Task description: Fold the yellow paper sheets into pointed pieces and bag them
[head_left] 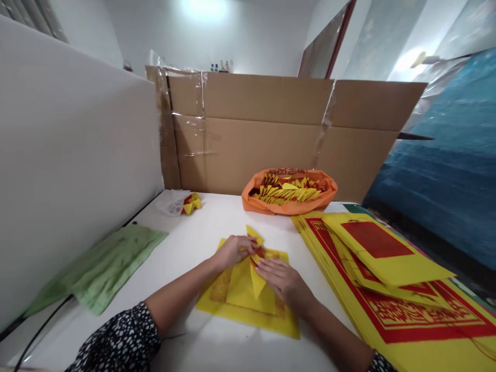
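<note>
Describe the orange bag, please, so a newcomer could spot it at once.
Find the brown cardboard behind the white table. Right of centre before it sits the orange bag, open and full of folded pieces, unlike the flat yellow sheets nearby.

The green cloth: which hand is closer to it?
The left hand. It is to the right of the green cloth, and the right hand is farther off that same way.
</note>
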`<state>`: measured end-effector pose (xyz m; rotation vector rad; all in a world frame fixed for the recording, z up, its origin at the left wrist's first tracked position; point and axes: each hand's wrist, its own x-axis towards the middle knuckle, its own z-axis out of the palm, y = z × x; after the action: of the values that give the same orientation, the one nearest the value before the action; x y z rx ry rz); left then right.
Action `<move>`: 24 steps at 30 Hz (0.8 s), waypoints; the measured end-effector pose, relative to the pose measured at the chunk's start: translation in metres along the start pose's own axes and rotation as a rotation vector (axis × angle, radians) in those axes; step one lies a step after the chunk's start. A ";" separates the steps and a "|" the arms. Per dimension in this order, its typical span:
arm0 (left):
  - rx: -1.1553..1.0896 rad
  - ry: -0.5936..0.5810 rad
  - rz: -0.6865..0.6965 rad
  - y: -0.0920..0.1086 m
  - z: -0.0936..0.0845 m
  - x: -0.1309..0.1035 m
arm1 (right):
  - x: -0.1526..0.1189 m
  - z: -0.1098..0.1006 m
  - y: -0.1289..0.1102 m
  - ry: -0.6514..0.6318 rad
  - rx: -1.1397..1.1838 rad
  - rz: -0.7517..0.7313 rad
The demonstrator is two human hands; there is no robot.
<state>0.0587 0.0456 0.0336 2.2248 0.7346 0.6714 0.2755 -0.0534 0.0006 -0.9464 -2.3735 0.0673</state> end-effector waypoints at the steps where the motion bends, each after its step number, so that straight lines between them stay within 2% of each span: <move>1: 0.007 -0.035 -0.005 -0.003 0.005 -0.009 | -0.003 0.005 -0.002 -0.056 -0.031 -0.064; 4: 0.035 -0.103 -0.042 -0.006 0.016 -0.029 | -0.011 0.017 -0.007 -0.166 -0.020 -0.104; 6: 0.057 -0.117 -0.034 -0.002 0.018 -0.036 | -0.014 0.018 -0.011 -0.172 0.040 -0.041; 12: 0.028 -0.255 -0.017 0.004 0.006 -0.039 | -0.001 0.006 -0.026 -0.009 0.263 0.426; 16: -0.003 -0.320 0.021 0.004 -0.005 -0.036 | 0.014 0.009 -0.020 0.042 0.465 0.626; 18: -0.038 -0.301 -0.003 0.004 -0.006 -0.033 | 0.021 0.013 -0.012 0.054 0.566 0.679; 20: -0.091 -0.227 -0.073 0.001 -0.002 -0.030 | 0.027 0.016 -0.007 0.065 0.577 0.695; 24: -0.201 0.015 -0.175 -0.012 0.015 -0.024 | 0.032 0.018 -0.014 0.088 0.310 0.621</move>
<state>0.0475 0.0299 0.0090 1.9503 0.8208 0.6453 0.2392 -0.0402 0.0051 -1.4489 -1.8369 0.5972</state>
